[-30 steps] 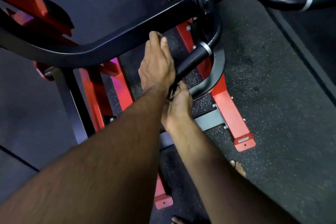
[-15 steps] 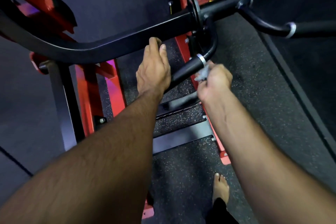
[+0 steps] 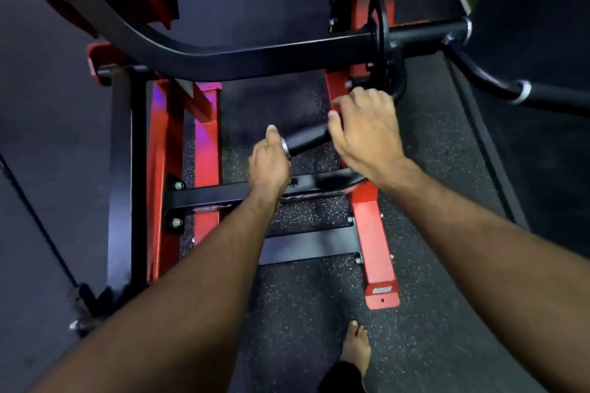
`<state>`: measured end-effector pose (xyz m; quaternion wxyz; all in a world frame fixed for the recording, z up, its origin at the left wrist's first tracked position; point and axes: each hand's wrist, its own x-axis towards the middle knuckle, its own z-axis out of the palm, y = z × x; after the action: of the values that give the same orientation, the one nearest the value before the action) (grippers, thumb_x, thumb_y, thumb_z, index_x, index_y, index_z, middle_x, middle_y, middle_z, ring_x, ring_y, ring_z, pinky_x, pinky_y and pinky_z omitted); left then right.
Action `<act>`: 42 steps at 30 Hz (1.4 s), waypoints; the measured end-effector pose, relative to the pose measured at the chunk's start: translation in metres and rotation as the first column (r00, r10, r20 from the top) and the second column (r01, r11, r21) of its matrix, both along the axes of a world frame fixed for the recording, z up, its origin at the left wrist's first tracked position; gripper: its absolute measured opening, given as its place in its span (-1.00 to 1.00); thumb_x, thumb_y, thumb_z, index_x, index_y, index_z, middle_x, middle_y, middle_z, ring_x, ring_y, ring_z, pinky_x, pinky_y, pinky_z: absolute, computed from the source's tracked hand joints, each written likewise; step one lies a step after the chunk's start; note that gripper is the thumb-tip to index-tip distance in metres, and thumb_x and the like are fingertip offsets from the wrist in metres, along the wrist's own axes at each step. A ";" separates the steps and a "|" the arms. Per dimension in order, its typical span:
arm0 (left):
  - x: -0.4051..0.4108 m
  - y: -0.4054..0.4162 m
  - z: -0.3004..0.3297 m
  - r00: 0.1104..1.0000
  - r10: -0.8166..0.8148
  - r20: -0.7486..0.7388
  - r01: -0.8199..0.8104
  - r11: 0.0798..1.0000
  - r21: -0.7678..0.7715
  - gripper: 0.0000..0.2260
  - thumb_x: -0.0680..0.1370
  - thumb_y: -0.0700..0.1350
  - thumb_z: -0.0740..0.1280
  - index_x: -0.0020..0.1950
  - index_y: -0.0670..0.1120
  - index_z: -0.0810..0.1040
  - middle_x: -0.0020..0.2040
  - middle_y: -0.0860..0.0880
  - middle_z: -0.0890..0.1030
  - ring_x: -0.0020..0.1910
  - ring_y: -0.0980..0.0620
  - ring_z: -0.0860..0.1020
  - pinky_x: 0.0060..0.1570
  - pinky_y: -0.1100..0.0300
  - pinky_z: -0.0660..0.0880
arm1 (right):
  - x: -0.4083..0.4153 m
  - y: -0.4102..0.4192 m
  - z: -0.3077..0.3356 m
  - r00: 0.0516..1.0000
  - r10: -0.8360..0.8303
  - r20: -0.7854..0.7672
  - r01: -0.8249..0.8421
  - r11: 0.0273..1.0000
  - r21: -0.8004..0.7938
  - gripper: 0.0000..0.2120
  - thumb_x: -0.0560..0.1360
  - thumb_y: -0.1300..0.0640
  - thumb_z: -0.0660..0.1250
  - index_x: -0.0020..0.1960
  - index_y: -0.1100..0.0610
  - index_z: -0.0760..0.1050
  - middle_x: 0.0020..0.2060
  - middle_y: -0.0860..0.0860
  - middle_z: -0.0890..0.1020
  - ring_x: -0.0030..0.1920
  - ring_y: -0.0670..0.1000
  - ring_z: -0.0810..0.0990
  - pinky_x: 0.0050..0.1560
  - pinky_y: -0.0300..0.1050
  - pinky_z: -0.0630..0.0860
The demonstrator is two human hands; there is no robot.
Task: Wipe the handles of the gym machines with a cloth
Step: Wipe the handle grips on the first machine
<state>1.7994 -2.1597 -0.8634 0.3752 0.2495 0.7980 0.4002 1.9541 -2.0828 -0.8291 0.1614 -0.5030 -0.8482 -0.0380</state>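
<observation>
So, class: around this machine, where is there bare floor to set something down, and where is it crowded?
Free: the speckled floor between the lower black crossbar and the bare foot, and the mat right of the red base rail. Crowded: around the handle, where the left hand and right hand grip.

No readable text. Black crossbar [image 3: 230, 193] of the red machine frame carries pale lettering, blurred and partly hidden by the left forearm, illegible. Small silver plate [image 3: 382, 290] on the red base foot [image 3: 376, 252] shows markings too small to read. No numbers or signs legible.
</observation>
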 end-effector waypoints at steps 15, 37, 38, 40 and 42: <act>0.000 0.001 -0.014 0.999 0.020 0.032 -0.024 0.992 0.125 -0.60 0.68 0.09 0.07 -0.12 -0.09 0.58 -0.19 -0.07 0.60 -0.06 -0.16 0.59 -0.13 0.18 0.49 | -0.042 -0.040 -0.008 0.893 0.448 -0.043 -0.449 0.893 -0.037 -0.57 0.66 0.04 0.07 0.34 0.26 0.51 0.12 0.12 0.65 0.11 0.14 0.58 0.31 0.07 0.39; -0.005 0.005 -0.014 0.996 -0.069 0.057 0.063 0.994 0.092 -0.40 0.47 0.30 -0.04 -0.26 -0.12 0.57 -0.24 -0.16 0.62 -0.20 -0.13 0.53 -0.14 -0.03 0.42 | -0.030 -0.041 -0.029 0.850 0.455 -0.266 -0.434 0.890 0.139 -0.53 0.45 0.41 0.40 0.35 0.31 0.51 0.18 0.11 0.67 0.23 0.08 0.61 0.58 0.05 0.02; -0.004 0.005 -0.011 0.995 -0.067 0.079 0.061 0.995 0.084 -0.46 0.43 0.28 -0.03 -0.33 -0.12 0.50 -0.29 -0.13 0.55 -0.21 -0.10 0.47 -0.15 -0.02 0.36 | -0.018 -0.031 -0.027 0.866 0.435 -0.246 -0.409 0.900 0.150 -0.55 0.46 0.40 0.41 0.34 0.29 0.52 0.18 0.10 0.67 0.22 0.08 0.62 0.56 0.11 0.08; -0.004 0.004 -0.007 0.993 -0.046 0.113 0.040 0.998 0.055 -0.54 0.42 0.22 0.00 -0.37 -0.09 0.47 -0.34 -0.08 0.51 -0.21 -0.08 0.43 -0.14 0.00 0.32 | 0.009 -0.016 -0.021 0.911 0.319 -0.260 -0.289 0.946 0.149 -0.65 0.55 0.35 0.33 0.33 0.27 0.54 0.16 0.12 0.68 0.20 0.09 0.63 0.53 0.20 0.16; -0.005 0.003 -0.008 0.991 -0.033 0.129 0.027 0.998 0.049 -0.57 0.42 0.21 0.02 -0.36 -0.07 0.46 -0.37 -0.04 0.48 -0.21 -0.07 0.42 -0.13 -0.01 0.32 | 0.028 -0.008 -0.016 0.932 0.179 -0.316 -0.150 0.982 0.113 -0.69 0.59 0.34 0.27 0.31 0.25 0.56 0.15 0.14 0.68 0.22 0.11 0.62 0.53 0.19 0.19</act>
<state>1.7944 -2.1571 -0.8718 0.4263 0.2436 0.7584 0.4287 1.9824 -2.0911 -0.8448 0.3233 -0.4221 -0.8466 0.0223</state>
